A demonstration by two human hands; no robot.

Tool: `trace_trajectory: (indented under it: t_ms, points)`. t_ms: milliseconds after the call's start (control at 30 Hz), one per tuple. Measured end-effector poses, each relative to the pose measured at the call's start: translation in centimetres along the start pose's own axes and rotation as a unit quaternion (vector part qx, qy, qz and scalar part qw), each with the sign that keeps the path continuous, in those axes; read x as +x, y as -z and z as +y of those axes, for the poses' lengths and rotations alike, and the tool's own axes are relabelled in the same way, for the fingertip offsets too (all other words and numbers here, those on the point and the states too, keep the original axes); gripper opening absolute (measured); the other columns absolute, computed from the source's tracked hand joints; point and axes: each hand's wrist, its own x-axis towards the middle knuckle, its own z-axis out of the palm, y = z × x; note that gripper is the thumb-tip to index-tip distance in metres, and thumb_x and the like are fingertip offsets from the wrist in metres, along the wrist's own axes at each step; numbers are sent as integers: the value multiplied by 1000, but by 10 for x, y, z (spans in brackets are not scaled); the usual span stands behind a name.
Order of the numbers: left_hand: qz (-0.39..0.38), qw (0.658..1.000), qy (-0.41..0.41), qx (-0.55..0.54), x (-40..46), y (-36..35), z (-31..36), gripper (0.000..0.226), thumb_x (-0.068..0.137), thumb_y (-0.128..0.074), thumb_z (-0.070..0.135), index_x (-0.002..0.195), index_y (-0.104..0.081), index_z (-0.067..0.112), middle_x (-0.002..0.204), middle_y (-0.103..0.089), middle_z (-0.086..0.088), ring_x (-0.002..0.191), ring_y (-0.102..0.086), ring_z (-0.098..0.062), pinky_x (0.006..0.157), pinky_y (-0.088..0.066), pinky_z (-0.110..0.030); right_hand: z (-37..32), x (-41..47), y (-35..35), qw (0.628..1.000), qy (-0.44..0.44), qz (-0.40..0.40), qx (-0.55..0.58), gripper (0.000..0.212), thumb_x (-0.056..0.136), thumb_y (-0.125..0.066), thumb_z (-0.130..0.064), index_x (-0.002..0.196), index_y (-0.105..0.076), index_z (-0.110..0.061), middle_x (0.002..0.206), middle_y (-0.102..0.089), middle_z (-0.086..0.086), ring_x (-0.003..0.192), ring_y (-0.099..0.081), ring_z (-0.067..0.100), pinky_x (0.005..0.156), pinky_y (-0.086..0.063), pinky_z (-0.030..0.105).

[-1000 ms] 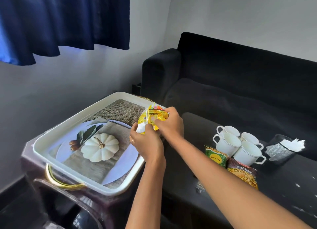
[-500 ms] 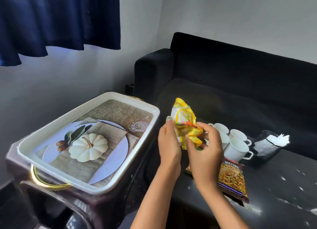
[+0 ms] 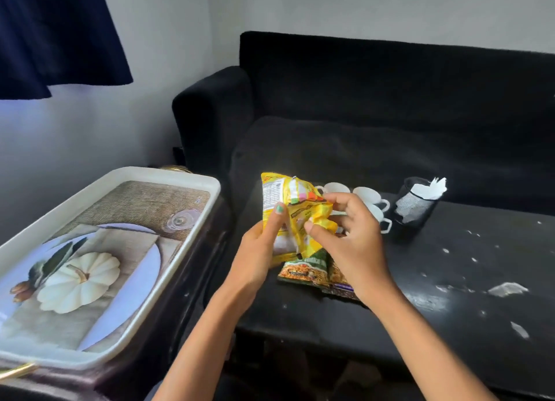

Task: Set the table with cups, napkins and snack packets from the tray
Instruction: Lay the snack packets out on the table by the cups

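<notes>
Far left, on a dark stand, sits the white tray (image 3: 207, 187), its floor printed with a pale pumpkin on a plate over burlap. It holds nothing loose, and it lies nearer the left edge of the view than half a second ago, the camera having swung right. Just right of the tray, above the near left corner of the black desk (image 3: 450, 280), the left hand (image 3: 258, 250) grips the yellow snack packet (image 3: 292, 208), thumb with a green nail pressed on its printed face. The right hand (image 3: 350, 235) pinches the packet's crumpled right edge, fingers curled round it; so both grips are clamped on the one packet. Half a second ago the packet stood taller and narrower between the hands; now it is spread wider and more creased, its white nutrition panel turned toward the camera. It hangs in the air, not touching the desk. Under the hands lie two more packets (image 3: 303, 273), green and brown, flat on the desk. Behind the right hand stand white cups (image 3: 368, 193), partly hidden. Farther right stands a black mesh holder (image 3: 416, 211) with white napkins (image 3: 432, 187). Behind the desk runs a black sofa (image 3: 390, 100).
</notes>
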Motion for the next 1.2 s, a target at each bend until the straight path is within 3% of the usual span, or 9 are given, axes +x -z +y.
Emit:
trace_trajectory:
  t_ms: [100,233,433,567,700,800,1000,1200]
  points:
    - [-21,1000,3,17,1,-1,-4,60,74,-51,69,107,-70,23,99,-76,0,92,-73,-15,76,-58,-24,6,-2,16,996,-56,-35,57,33,74,-78,-14,100,-61,-26,100,-70,-4,87,-68,7,70,-55,20]
    - [-25,999,-2,47,1,-3,-8,57,71,-57,68,106,-69,24,98,-76,4,90,-73,-15,77,-56,-26,10,-5,36,974,-141,-50,167,14,78,-70,-35,87,-69,-25,81,-70,-5,75,-66,7,62,-52,25]
    - [-38,998,0,57,0,-7,-14,49,69,-64,62,103,-71,26,99,-76,2,90,-73,-18,79,-57,-34,13,-4,59,976,-159,-74,131,8,86,-65,-23,85,-72,-19,75,-71,-5,68,-66,9,56,-52,20]
    - [-16,998,-14,65,1,-5,-16,46,66,-67,61,97,-72,29,95,-76,3,86,-74,-17,71,-59,-26,13,-2,64,989,-111,-94,37,7,85,-67,-21,82,-74,-23,75,-73,-7,71,-66,3,63,-52,16]
    - [6,997,-13,70,3,1,-18,43,66,-71,52,97,-72,22,93,-77,1,85,-74,-19,70,-59,-28,13,-4,62,991,-64,-109,-50,9,84,-68,-12,81,-74,-17,76,-73,-8,71,-63,1,71,-51,18]
    - [9,998,-10,60,2,3,-17,41,66,-72,49,96,-72,21,90,-77,0,82,-74,-18,62,-57,-21,14,-5,60,992,-53,-93,-63,14,85,-66,-9,76,-70,-18,72,-70,-9,68,-62,2,68,-51,18]
    - [-8,999,-1,35,2,1,-12,42,62,-74,48,91,-74,18,88,-77,-3,76,-74,-19,57,-57,-22,17,-3,59,995,-38,-53,-79,12,88,-57,-7,80,-64,-12,72,-63,-12,68,-57,-4,64,-44,8]
    - [-48,998,9,38,2,6,-12,33,63,-74,45,88,-76,23,91,-77,-4,80,-75,-22,62,-59,-23,20,-1,64,992,0,-26,-124,11,94,-50,-11,84,-55,-11,72,-55,-10,64,-48,-3,60,-40,10]
